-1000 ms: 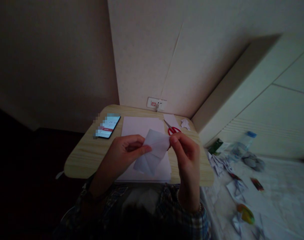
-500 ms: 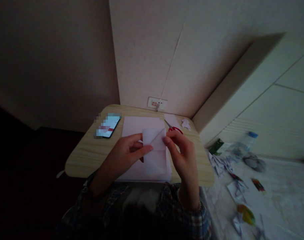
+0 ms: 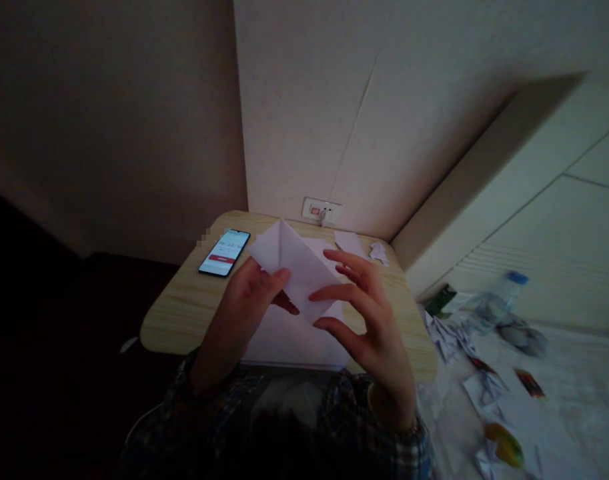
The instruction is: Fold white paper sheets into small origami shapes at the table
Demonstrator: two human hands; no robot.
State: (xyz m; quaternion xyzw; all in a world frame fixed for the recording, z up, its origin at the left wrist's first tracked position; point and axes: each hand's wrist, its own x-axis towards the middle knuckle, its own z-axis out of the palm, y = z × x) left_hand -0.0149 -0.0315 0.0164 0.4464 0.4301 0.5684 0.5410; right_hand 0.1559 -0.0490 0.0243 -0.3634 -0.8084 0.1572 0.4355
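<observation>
A folded white paper is held up above the small wooden table. My left hand pinches its left edge between thumb and fingers. My right hand is at the paper's right side with fingers spread, the fingertips touching its lower right edge. A white sheet lies flat on the table under both hands.
A lit phone lies at the table's back left. A small folded paper piece sits at the back right, below a wall socket. To the right, a white surface holds paper scraps, a plastic bottle and a yellow-green object.
The paper has been lifted and turned, its point now up toward the wall. My right hand has opened from a pinch to spread fingers. The red scissors are now hidden behind it.
</observation>
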